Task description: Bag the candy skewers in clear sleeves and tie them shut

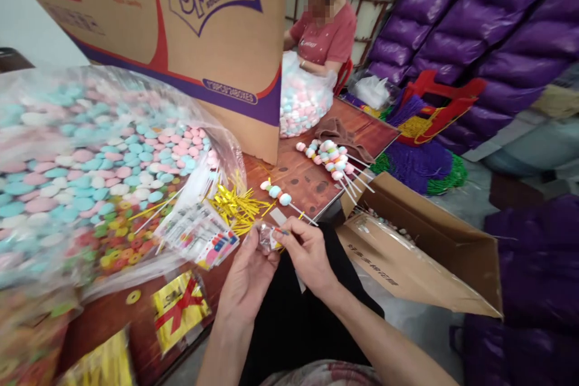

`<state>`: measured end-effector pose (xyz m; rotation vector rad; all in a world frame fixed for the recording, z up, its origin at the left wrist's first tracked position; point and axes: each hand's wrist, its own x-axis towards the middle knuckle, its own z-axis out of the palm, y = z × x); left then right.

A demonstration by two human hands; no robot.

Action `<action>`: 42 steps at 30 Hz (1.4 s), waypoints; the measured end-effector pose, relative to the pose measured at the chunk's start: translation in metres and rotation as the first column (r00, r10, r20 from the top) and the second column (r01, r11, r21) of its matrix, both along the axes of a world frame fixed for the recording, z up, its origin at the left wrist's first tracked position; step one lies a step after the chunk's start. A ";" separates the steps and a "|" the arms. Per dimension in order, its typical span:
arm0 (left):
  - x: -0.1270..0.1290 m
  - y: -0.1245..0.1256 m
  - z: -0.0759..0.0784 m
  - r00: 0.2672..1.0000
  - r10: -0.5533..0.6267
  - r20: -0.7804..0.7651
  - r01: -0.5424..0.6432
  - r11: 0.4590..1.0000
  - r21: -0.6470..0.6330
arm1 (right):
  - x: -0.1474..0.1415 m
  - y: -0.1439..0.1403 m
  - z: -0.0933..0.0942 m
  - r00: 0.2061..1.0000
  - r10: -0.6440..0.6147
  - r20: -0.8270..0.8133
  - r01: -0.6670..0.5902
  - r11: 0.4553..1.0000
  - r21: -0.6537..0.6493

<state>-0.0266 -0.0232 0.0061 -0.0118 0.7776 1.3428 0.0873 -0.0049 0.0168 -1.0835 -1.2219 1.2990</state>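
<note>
Over my lap, near the table edge, my left hand (248,277) is closed on a crumpled clear plastic wrapper (266,236) with coloured print. My right hand (312,256) pinches the same wrapper from the other side. Just beyond them a marshmallow skewer (284,199) with a white stick lies on the table. Left of my hands are a fan of printed clear bags (199,235) and a loose heap of gold twist ties (237,205). Whatever is inside the wrapper is hidden by my fingers.
A large plastic bag of marshmallows and ring gummies (113,163) fills the left. Behind it stands a tall carton (217,72). Several finished skewers (332,160) lie at the table's far edge, above an open carton (420,265). A person (323,36) sits across.
</note>
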 end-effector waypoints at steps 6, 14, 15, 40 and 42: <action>0.018 0.013 -0.001 0.812 0.288 -0.508 -0.252 0.957 0.141 | 0.010 0.005 -0.011 0.991 -0.097 0.092 0.096 0.995 0.018; 0.018 0.019 0.005 0.863 0.270 -0.426 -0.228 0.962 0.148 | 0.042 0.025 -0.014 0.926 -0.029 0.377 -0.007 0.996 0.093; 0.017 0.021 0.004 0.851 0.295 -0.436 -0.267 0.956 0.126 | 0.050 0.032 -0.015 0.877 -0.060 0.476 -0.012 0.989 0.146; 0.007 0.021 -0.008 0.869 0.304 -0.391 -0.310 0.949 0.049 | 0.118 0.146 -0.039 0.134 -0.484 0.865 -0.020 0.871 0.490; 0.008 0.020 -0.008 0.872 0.299 -0.388 -0.306 0.951 0.044 | 0.110 0.140 -0.037 0.133 -0.476 0.869 -0.066 0.871 0.487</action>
